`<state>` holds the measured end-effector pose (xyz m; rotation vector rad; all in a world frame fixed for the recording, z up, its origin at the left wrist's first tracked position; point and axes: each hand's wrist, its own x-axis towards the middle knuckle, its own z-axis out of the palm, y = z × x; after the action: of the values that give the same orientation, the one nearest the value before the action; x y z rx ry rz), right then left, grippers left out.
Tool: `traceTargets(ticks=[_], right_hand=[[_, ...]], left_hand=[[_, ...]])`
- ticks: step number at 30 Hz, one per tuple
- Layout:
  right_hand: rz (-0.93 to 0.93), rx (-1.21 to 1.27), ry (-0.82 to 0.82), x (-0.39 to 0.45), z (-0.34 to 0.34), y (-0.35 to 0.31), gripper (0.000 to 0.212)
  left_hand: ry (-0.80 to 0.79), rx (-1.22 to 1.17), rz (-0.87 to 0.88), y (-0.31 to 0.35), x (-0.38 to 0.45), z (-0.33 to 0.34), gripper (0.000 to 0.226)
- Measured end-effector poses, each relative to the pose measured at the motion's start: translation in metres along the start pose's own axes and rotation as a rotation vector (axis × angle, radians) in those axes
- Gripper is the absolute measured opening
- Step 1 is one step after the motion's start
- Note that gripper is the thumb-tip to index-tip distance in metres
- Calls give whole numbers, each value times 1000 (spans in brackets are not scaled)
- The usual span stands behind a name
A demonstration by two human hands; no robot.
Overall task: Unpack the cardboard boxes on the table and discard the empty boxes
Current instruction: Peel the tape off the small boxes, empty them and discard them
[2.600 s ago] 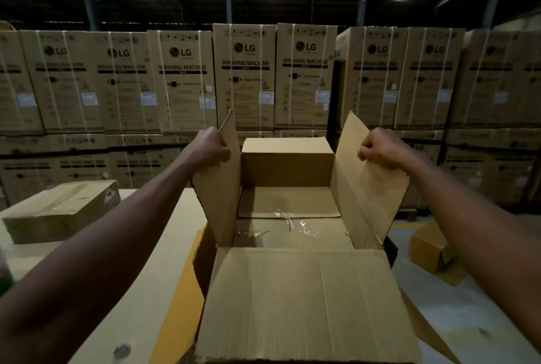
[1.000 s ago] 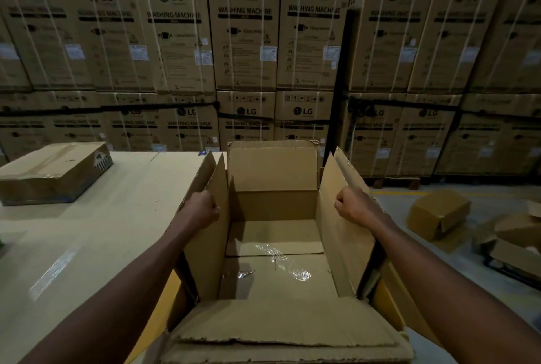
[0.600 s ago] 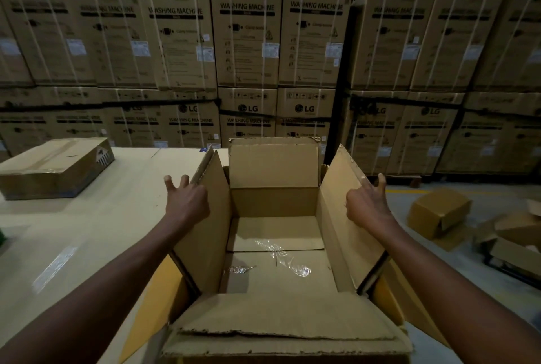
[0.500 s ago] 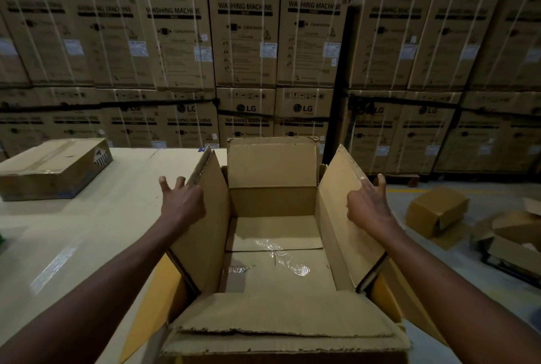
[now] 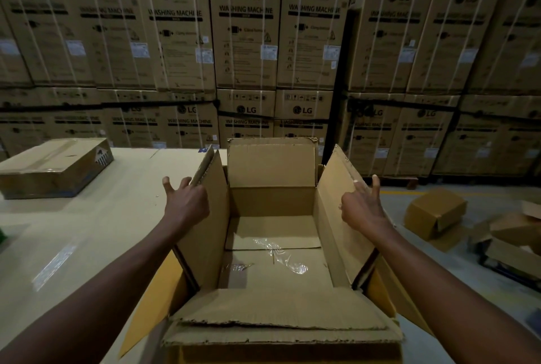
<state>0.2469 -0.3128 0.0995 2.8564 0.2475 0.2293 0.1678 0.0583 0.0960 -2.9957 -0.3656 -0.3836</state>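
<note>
An open cardboard box (image 5: 272, 170) stands before me at the table's right end, flaps up, with only loose clear tape (image 5: 281, 255) on its bottom. My left hand (image 5: 186, 202) rests flat against the outside of the left flap, fingers spread. My right hand (image 5: 361, 207) lies against the outside of the right flap, fingers extended. Neither hand grips the cardboard. A sealed flat box (image 5: 55, 166) lies on the table at the far left.
The pale table (image 5: 96, 235) stretches to the left. On the floor at the right lie several discarded empty boxes (image 5: 436, 211). A wall of stacked washing machine cartons (image 5: 246, 27) fills the background.
Both hands have let go of the side flaps and opened, now lying flat against them. Before that, the box came down from a raised position.
</note>
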Motion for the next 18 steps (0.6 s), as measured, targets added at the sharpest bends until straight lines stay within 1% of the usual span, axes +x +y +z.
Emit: traceTargets(ticks=[5,10,13,16,18], right_hand=[[-13,39,3,-4,-5,-2,15],[-26,105,10,-8,-9,-5,20],[-28,183,39,-15,-14,-4,26],[-17,275,58,-25,-19,-4,30],[10,399,70,-33,-24,-5,33]], left_hand=[[31,-16,8,0,-5,-2,10],[55,-70,36,4,-11,-6,12],[80,-106,49,8,-16,-8,6],[142,-170,77,11,-22,-9,13],[192,-238,86,13,-31,-12,18]])
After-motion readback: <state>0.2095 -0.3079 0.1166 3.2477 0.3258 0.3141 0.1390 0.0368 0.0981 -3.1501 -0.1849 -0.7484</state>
